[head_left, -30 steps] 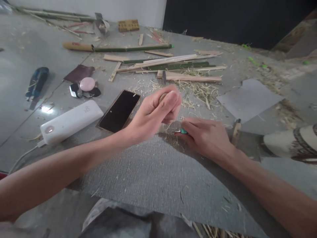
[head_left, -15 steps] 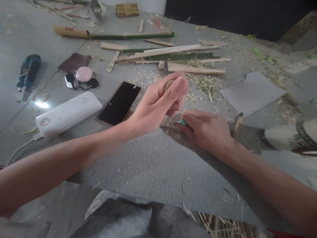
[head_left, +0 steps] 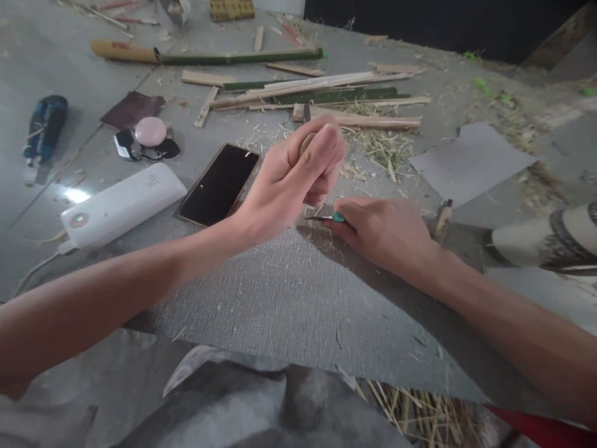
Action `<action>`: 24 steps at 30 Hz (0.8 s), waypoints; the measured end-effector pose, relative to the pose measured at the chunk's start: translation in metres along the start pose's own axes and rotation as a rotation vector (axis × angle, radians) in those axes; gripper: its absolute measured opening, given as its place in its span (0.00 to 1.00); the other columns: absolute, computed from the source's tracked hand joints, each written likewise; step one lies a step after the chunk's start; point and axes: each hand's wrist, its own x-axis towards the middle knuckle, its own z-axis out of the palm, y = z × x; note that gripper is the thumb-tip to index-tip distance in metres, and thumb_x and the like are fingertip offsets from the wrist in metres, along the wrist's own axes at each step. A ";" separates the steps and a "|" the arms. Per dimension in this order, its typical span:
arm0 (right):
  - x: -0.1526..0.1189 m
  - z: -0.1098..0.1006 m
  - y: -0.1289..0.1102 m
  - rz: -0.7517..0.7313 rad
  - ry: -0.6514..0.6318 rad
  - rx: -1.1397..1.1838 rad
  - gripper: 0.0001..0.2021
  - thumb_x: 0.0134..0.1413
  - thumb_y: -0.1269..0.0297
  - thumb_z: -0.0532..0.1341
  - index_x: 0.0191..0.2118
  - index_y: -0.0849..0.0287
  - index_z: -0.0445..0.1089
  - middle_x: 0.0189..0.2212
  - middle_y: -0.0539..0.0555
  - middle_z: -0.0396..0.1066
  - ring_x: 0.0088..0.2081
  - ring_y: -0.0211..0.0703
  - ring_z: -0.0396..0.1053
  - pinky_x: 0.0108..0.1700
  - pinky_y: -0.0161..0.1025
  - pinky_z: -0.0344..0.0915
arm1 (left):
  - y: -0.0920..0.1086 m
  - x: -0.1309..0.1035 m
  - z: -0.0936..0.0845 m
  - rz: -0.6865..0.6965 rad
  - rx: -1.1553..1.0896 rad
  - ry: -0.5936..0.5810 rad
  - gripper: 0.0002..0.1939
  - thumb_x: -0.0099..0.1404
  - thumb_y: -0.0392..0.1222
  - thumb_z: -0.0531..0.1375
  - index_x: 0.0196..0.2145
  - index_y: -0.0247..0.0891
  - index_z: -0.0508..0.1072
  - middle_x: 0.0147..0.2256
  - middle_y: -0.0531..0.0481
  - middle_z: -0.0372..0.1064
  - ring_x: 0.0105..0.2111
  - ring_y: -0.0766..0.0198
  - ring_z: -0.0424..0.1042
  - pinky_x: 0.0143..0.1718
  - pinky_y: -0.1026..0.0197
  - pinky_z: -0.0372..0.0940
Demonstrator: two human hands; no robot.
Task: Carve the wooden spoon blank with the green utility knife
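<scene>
My left hand (head_left: 293, 177) is closed, its thumb lying on top, around a tan round-ended object (head_left: 306, 144) that is mostly hidden by the fingers. To its right and a little lower, my right hand (head_left: 389, 230) grips a small tool (head_left: 339, 217) with a teal handle. A thin metal tip sticks out to the left, just below the left fist; whether it touches anything I cannot tell. Under both hands lies a grey textured mat (head_left: 261, 305) dusted with shavings. A black phone (head_left: 219, 183) rests beside the left wrist.
Left of the phone are a white power bank (head_left: 124, 205) with a cable, a pink round item (head_left: 150, 131) and blue-handled pliers (head_left: 46, 130). Farther back lie bamboo strips (head_left: 298, 90), a hammer-like tool (head_left: 373, 121) and shavings (head_left: 387, 149). White paper (head_left: 471, 162) and a patterned white cylinder (head_left: 527, 242) are at right.
The view has shifted slightly, so everything sits a little higher and more to the left. More of the metal tip shows beyond my right fingers. Both grips look unchanged.
</scene>
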 end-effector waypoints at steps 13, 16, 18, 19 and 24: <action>0.004 -0.001 -0.006 -0.018 -0.016 -0.104 0.26 0.70 0.39 0.47 0.36 0.55 0.69 0.28 0.55 0.74 0.25 0.44 0.68 0.25 0.43 0.38 | -0.006 0.002 -0.003 0.044 -0.030 -0.033 0.22 0.75 0.54 0.58 0.29 0.42 0.56 0.24 0.58 0.43 0.20 0.72 0.41 0.19 0.67 0.42; 0.004 0.000 -0.006 -0.030 -0.007 -0.111 0.28 0.70 0.37 0.46 0.35 0.55 0.70 0.27 0.56 0.74 0.24 0.44 0.67 0.24 0.43 0.38 | -0.006 0.000 -0.001 0.046 0.000 -0.006 0.21 0.76 0.53 0.57 0.29 0.41 0.57 0.25 0.57 0.43 0.20 0.73 0.42 0.20 0.67 0.43; 0.002 0.002 -0.004 -0.047 -0.003 -0.097 0.28 0.70 0.38 0.45 0.36 0.55 0.70 0.28 0.56 0.74 0.25 0.45 0.68 0.24 0.43 0.38 | -0.006 -0.001 0.001 0.058 0.009 0.005 0.21 0.76 0.51 0.57 0.28 0.41 0.57 0.26 0.57 0.43 0.20 0.73 0.43 0.19 0.68 0.43; 0.001 0.002 -0.002 -0.052 0.000 -0.086 0.28 0.70 0.38 0.45 0.36 0.55 0.70 0.29 0.56 0.75 0.26 0.45 0.68 0.24 0.43 0.38 | -0.006 -0.001 0.003 0.066 0.010 0.009 0.21 0.76 0.50 0.57 0.28 0.40 0.57 0.26 0.57 0.43 0.20 0.74 0.43 0.19 0.69 0.43; -0.003 0.005 0.000 -0.026 0.036 -0.058 0.24 0.72 0.43 0.46 0.37 0.54 0.70 0.32 0.55 0.76 0.30 0.46 0.69 0.25 0.43 0.40 | 0.001 -0.002 0.010 0.032 0.107 0.105 0.18 0.77 0.46 0.53 0.28 0.41 0.57 0.24 0.59 0.44 0.18 0.76 0.46 0.20 0.71 0.46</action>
